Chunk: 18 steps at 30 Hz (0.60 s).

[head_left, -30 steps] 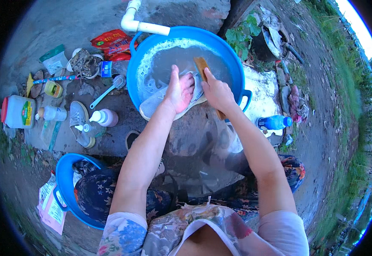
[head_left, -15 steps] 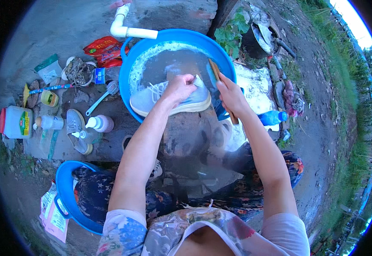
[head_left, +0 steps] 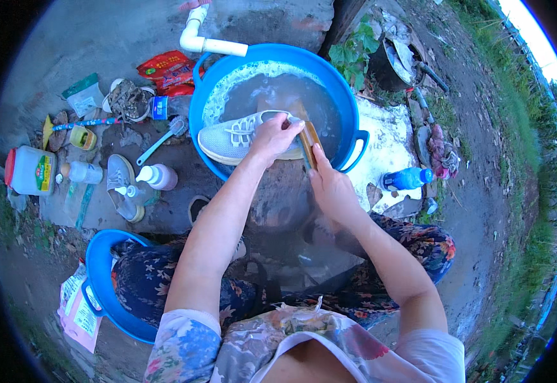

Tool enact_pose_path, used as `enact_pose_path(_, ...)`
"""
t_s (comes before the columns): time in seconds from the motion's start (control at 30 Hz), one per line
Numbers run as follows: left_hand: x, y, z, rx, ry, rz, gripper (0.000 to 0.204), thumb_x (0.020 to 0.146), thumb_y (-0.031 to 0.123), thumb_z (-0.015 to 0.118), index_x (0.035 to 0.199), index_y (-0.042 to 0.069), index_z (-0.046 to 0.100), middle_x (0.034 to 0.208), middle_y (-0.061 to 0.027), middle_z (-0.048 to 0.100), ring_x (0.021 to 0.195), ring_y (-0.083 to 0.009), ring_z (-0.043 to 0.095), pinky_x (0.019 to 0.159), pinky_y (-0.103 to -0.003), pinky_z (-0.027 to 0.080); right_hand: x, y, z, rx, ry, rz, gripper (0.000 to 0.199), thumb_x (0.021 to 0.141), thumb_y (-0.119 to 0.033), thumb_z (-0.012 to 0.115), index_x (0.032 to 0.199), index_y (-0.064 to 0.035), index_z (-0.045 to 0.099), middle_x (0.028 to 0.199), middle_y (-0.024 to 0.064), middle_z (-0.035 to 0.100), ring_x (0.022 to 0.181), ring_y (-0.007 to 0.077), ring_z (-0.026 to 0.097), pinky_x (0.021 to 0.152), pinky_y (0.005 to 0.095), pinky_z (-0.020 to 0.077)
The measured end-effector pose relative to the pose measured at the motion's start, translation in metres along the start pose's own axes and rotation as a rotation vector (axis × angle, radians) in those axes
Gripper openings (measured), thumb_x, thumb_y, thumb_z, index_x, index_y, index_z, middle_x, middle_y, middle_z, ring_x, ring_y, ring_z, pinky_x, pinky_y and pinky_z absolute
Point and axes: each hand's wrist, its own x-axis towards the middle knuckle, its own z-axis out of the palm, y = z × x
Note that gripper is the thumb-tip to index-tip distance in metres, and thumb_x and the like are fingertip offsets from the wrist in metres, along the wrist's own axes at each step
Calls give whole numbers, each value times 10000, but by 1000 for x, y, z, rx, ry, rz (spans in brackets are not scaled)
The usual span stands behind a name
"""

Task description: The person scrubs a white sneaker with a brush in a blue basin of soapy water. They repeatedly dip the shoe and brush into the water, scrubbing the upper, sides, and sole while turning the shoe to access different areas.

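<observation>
Since the earlier frame, the right hand (head_left: 335,191) shifts inward. Blue tub (head_left: 349,113): holds sudsy water (head_left: 278,90). Grey shoe (head_left: 222,142): lies over the near rim, heel pinched in the left hand's (head_left: 272,137) fingers. Wooden brush (head_left: 312,139): gripped in the right fingers, at the heel. Apparent step: heel scrubbing — next move likely calls for steady support, short strokes.

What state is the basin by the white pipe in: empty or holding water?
Holding water: cloudy grey liquid shows inside the basin, fringed with white suds.
</observation>
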Motion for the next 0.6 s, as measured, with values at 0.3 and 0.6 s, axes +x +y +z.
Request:
enact_pose_path(0.3,27,-24,-9,-538,-172,-203,195,899,59,448,1059,13,548,882,-48,570,763,-119,543,661,-270,450,43,4,6,-89,108,-8,539,904,-244,479,1365,-14,320,794,294,623,797,450,619,743,523,486)
enact_pose_path(0.6,19,-3,-14,-811,-198,-318,292,889,-9,415,1163,-30,513,959,-88,595,786,-159,599,678,-257,498,68,-4,15,-210,150,-1,532,910,-263,460,1393,-105,303,786,276,630,739,430,630,682,507,501)
